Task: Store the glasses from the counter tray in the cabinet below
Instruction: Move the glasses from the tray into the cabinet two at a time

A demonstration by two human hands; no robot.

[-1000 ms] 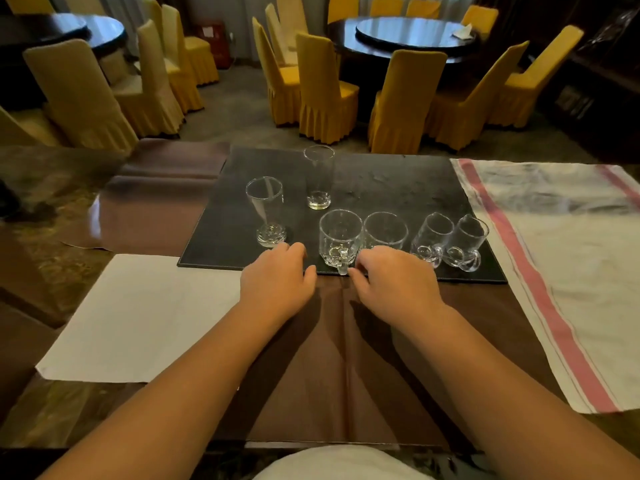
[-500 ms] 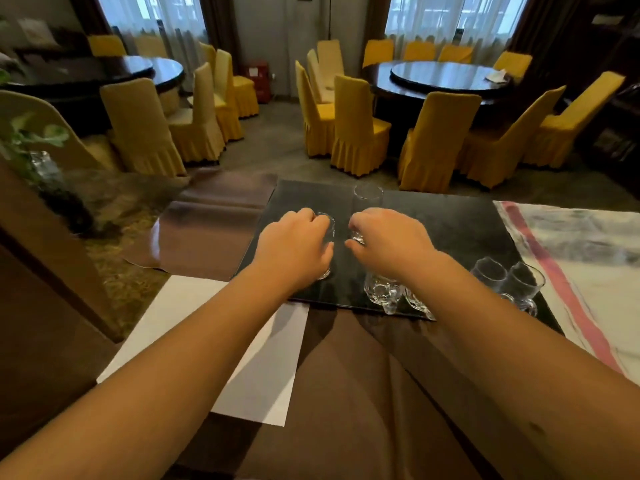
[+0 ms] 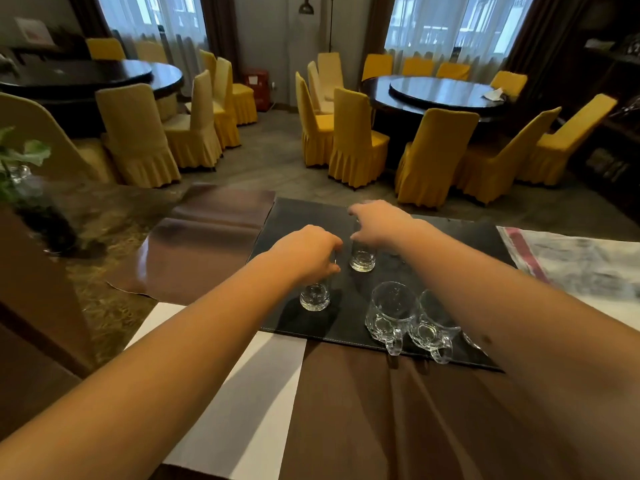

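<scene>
hands (image 3: 341, 242) covering two glasses (image 3: 362, 260) (tops hidden)

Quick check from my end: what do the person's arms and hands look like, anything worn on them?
Both arms are bare along all that shows, with no sleeve in view. The left hand and right hand wear no gloves, and no watch, bracelet or ring is visible. There is a small dark mark on the right forearm. No tool or strap is attached to either arm.

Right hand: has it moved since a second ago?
Yes. The right hand went from the near edge of the black tray out across it, to the tall glass.
</scene>
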